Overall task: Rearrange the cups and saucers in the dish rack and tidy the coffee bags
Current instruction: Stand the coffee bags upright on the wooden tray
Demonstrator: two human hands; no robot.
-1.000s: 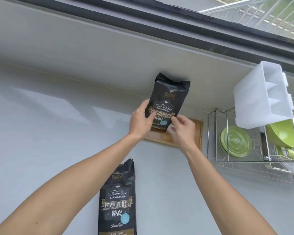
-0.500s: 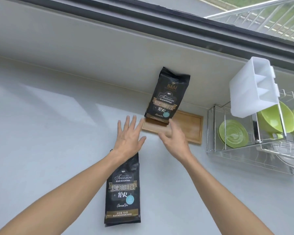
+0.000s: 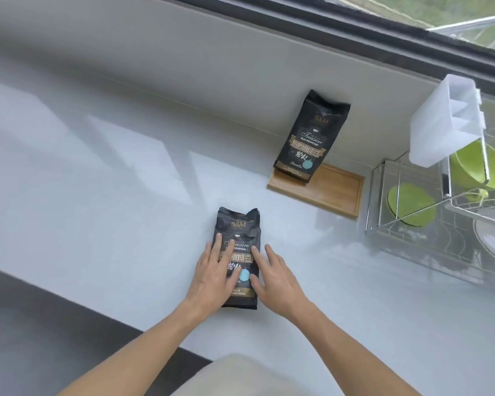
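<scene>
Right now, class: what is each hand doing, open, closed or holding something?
Left hand: open, fingers spread flat on the lying coffee bag, not gripping it.
Right hand: open, fingers touching the same bag's right edge.

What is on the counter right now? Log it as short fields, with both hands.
upright bag: standing on wooden tray, by the wall
flat bag: lying on counter
left hand: open, fingers on flat bag
right hand: open, fingers on flat bag
dish rack: green saucer, green cups
</scene>
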